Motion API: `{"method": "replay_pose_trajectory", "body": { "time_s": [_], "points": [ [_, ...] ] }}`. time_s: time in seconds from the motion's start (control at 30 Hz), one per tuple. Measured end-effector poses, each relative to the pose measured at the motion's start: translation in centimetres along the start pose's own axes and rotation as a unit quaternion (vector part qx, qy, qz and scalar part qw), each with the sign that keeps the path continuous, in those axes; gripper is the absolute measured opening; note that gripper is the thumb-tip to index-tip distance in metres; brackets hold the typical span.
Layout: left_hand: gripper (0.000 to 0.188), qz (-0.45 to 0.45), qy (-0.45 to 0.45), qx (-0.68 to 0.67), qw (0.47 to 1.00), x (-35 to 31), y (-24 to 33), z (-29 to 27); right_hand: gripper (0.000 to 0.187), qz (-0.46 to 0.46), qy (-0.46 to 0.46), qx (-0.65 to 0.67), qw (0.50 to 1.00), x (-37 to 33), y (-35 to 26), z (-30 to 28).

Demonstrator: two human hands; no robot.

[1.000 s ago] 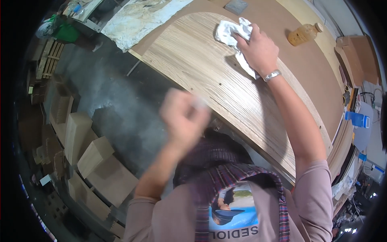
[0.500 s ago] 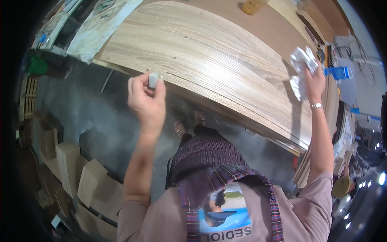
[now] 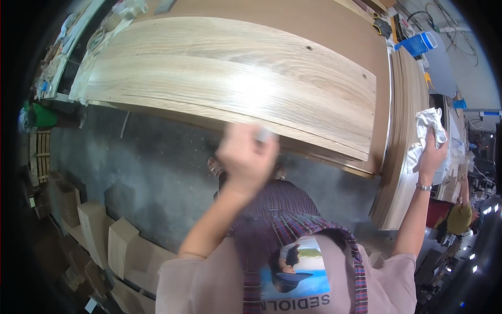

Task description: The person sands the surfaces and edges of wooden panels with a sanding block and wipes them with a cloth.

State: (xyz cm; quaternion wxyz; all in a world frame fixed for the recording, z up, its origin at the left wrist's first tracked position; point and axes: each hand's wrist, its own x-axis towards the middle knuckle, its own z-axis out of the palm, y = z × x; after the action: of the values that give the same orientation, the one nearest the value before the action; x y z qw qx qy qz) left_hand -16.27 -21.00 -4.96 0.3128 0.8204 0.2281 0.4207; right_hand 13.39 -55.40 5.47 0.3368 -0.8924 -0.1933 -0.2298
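A wood-grain panel (image 3: 209, 68) lies across the workbench before me, with strong glare on its middle. My left hand (image 3: 244, 157), blurred by motion, is closed on a small pale grey block (image 3: 263, 135) at the panel's near edge. Whether the block touches that edge I cannot tell. Out to the right, beyond the panel's end, my right hand (image 3: 433, 154) grips a crumpled white cloth (image 3: 430, 121). A few small dark holes or marks show on the panel.
A brown sheet (image 3: 308, 22) covers the bench behind the panel. To the right rise stacked boards (image 3: 400, 120), with a blue plastic container (image 3: 417, 44) and dark gloves (image 3: 383, 26) beyond. Tall boxes (image 3: 123, 246) stand at the lower left. A person (image 3: 460, 217) is at the far right.
My left hand has moved right along the panel's near edge with the block. My right hand has carried the cloth from above the panel outward to the right. The view has shifted.
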Motion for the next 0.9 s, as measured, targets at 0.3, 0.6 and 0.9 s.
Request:
{"method": "replay_pose_trajectory", "body": {
  "time_s": [0.3, 0.6, 0.9],
  "points": [
    [0.015, -0.101, -0.018, 0.025, 0.994, -3.3, 5.9, 6.3, 0.031, 0.000, 0.056, -0.015, 0.998, -1.8, 9.8, -8.5],
    [0.024, 0.085, -0.138, -0.039, 0.986, -3.1, 14.4, 13.3, 0.038, -0.031, 0.066, 0.015, 0.997, -5.2, 11.0, -11.4],
    [0.033, 0.231, -0.313, -0.029, 0.921, 0.3, 17.9, 13.3, 0.044, 0.032, 0.112, 0.122, 0.986, -9.5, 11.0, -11.6]
  ]
}}
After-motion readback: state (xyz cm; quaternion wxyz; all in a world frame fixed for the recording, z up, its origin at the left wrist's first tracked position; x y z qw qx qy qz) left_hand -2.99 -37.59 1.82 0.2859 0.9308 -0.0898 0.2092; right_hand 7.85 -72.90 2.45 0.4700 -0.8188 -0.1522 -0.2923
